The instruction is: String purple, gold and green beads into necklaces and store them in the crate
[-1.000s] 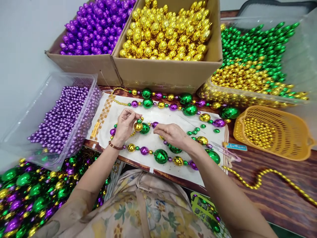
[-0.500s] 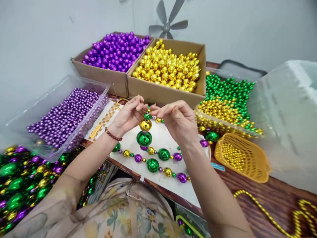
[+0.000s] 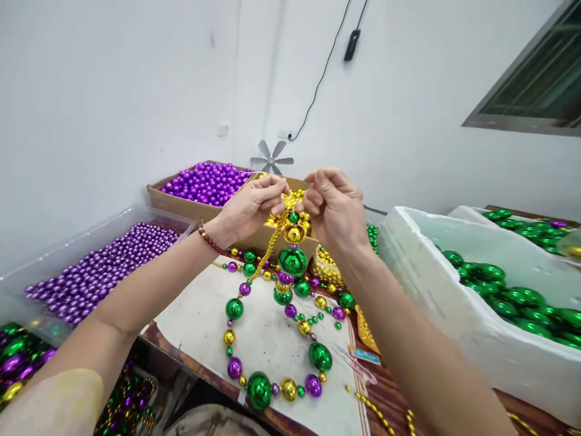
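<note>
My left hand (image 3: 254,206) and my right hand (image 3: 333,206) are raised in front of me, close together, each pinching the top of a bead strand (image 3: 290,260). From the pinch hang a small green bead, a gold bead (image 3: 294,234) and a large green bead (image 3: 293,260). The rest of the strand, green, gold and purple, loops down onto the white cloth (image 3: 267,339) on the table. A thin gold chain (image 3: 267,251) hangs from my left fingers. A brown bead bracelet (image 3: 209,240) circles my left wrist.
Behind stand a cardboard box of purple balls (image 3: 206,181) and another of gold balls (image 3: 297,200). A clear tub of small purple beads (image 3: 95,266) is on the left, mixed beads (image 3: 18,357) below it. A white foam box of green balls (image 3: 499,290) is at right.
Both hands have lifted the strand's end from the cloth up to chest height, and my head has tilted up, bringing the wall and foam box into view.
</note>
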A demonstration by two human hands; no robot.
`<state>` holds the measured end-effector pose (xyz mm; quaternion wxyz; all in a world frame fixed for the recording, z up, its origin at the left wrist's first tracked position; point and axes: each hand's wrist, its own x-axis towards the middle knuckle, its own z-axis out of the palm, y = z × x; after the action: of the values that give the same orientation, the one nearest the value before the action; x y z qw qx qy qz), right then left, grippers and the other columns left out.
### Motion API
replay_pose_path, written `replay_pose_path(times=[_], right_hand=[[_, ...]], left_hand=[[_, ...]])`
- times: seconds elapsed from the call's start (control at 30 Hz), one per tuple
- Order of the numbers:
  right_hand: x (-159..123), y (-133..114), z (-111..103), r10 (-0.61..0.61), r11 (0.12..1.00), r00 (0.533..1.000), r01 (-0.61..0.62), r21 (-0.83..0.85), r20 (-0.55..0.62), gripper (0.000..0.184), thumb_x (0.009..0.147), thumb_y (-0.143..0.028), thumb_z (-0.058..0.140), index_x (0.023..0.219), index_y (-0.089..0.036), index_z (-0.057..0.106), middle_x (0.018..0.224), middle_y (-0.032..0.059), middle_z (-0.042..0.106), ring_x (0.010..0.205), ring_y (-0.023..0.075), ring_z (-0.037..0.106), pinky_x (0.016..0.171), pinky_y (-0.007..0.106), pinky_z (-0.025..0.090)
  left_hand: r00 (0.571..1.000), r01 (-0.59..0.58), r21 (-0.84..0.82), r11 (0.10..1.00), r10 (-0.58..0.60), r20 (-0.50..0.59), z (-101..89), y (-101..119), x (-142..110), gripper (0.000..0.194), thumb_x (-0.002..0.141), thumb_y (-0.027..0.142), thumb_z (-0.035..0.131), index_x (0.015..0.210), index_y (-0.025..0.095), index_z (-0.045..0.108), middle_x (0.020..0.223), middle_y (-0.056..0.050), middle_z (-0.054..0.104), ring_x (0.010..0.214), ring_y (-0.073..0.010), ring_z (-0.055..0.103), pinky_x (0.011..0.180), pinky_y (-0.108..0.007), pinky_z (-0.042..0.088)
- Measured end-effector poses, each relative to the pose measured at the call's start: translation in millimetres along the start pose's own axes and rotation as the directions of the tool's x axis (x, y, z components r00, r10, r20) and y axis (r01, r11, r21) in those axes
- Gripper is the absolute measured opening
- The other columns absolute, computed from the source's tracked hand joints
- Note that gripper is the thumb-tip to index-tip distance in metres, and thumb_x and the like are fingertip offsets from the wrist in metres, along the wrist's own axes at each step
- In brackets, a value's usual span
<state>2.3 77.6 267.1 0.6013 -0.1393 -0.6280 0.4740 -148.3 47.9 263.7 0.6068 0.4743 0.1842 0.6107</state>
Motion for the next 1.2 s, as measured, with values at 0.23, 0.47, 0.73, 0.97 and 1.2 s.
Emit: replay_pose_path(times=[0.23,0.47,0.73,0.97,1.2], right_hand=[[82,-110,29,-0.07,0.97,0.988,0.035,-0.242,-0.138,0.035,0.106,-0.021,0.052,0.071,-0.023,0.05,0.051,-0.0084,0.025,0.042,0.0077,0.022,0.044,0.023,0.038],[125,-178,56,-0.293,0.917,0.956,0.28,-0.283,-0.005,0.039,0.107,-0.017,0.047,0.068,-0.02,0.047,0.049,-0.0101,0.023,0.039,0.0043,0.018,0.041,0.019,0.031],[139,-168,29,-0.241,0.899,0.958,0.28,-0.336,0.153,0.033,0.096,-0.03,0.067,0.069,-0.021,0.05,0.052,-0.0096,0.025,0.039,0.0042,0.029,0.046,0.022,0.045],[121,-143,21,-0.157,0.923,0.979,0.193,-0.334,0.132,0.032,0.095,-0.026,0.069,0.068,-0.021,0.052,0.049,-0.0115,0.024,0.037,0.0029,0.022,0.045,0.022,0.049],[95,-130,30,-0.07,0.866,0.994,0.101,-0.49,0.081,0.042,0.098,-0.008,0.059,0.057,-0.017,0.056,0.038,-0.011,0.031,0.03,0.0009,0.026,0.032,0.015,0.039]], left_hand=[[0.972,-0.236,0.162,0.958,0.232,0.044,67.1,96,49,0.031,0.097,0.003,0.057,0.067,0.01,0.052,0.063,0.006,0.048,0.04,0.0051,0.035,0.046,-0.01,0.03],[0.825,-0.555,0.284,0.782,0.475,0.307,99.0,163,65,0.041,0.1,-0.001,0.047,0.061,0.01,0.051,0.056,0.006,0.049,0.038,0.0036,0.031,0.043,-0.01,0.027],[0.831,-0.535,0.2,0.821,0.47,0.298,68.6,148,97,0.011,0.093,0.01,0.065,0.084,0.011,0.059,0.07,0.003,0.057,0.049,-0.0015,0.053,0.05,-0.013,0.041],[0.912,-0.38,0.136,0.915,0.345,0.222,55.0,116,80,0.021,0.091,0.004,0.068,0.075,0.013,0.057,0.065,0.003,0.054,0.045,-0.0002,0.046,0.046,-0.015,0.037],[0.958,-0.284,0.122,0.951,0.287,-0.007,60.4,100,63,0.024,0.095,0.011,0.065,0.074,0.013,0.054,0.059,0.005,0.046,0.055,-0.0059,0.061,0.052,-0.014,0.038]])
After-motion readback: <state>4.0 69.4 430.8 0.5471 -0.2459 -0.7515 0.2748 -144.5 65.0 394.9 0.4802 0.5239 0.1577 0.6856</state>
